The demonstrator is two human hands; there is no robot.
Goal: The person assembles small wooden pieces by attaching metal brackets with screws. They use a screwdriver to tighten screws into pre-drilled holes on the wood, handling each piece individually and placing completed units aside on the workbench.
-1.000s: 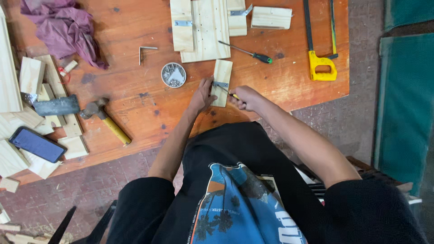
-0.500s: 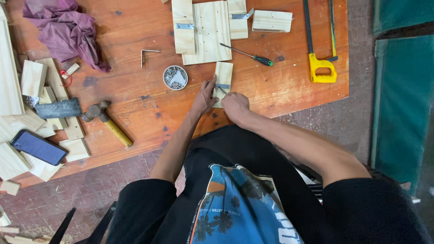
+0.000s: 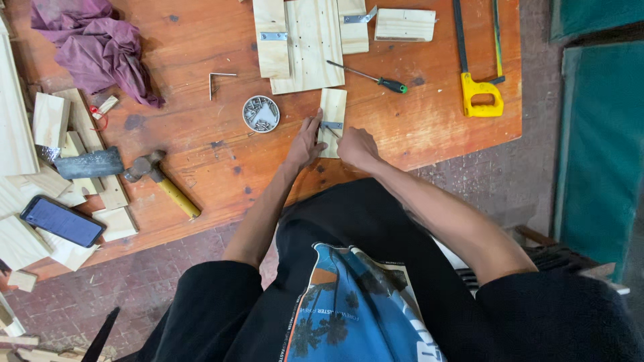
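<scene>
Along the table's (image 3: 201, 40) left edge I see a stack of offcuts (image 3: 50, 121), with a dark phone (image 3: 62, 221) lying on them near the front left corner. A purple rag (image 3: 94, 47) is bunched at the back left. Just right of the offcuts a hammer (image 3: 161, 181) with a yellow handle lies slanted toward the front edge. Further right, a bent metal bracket (image 3: 218, 80) and a round tin of screws (image 3: 261, 114) sit mid-table.

My left hand (image 3: 305, 144) lies flat, fingers stretched forward, pressing the left edge of a small board (image 3: 332, 110) close to the front edge. A metal hinge (image 3: 331, 125) crosses that board. My right hand (image 3: 357, 147) is curled over the board's near end; I cannot tell what it pinches.

Behind the board lies a hinged panel (image 3: 305, 43), then a green-handled screwdriver (image 3: 376, 78), a wood block (image 3: 404, 25) at the back edge, and a yellow hacksaw (image 3: 477, 60) near the right edge.
</scene>
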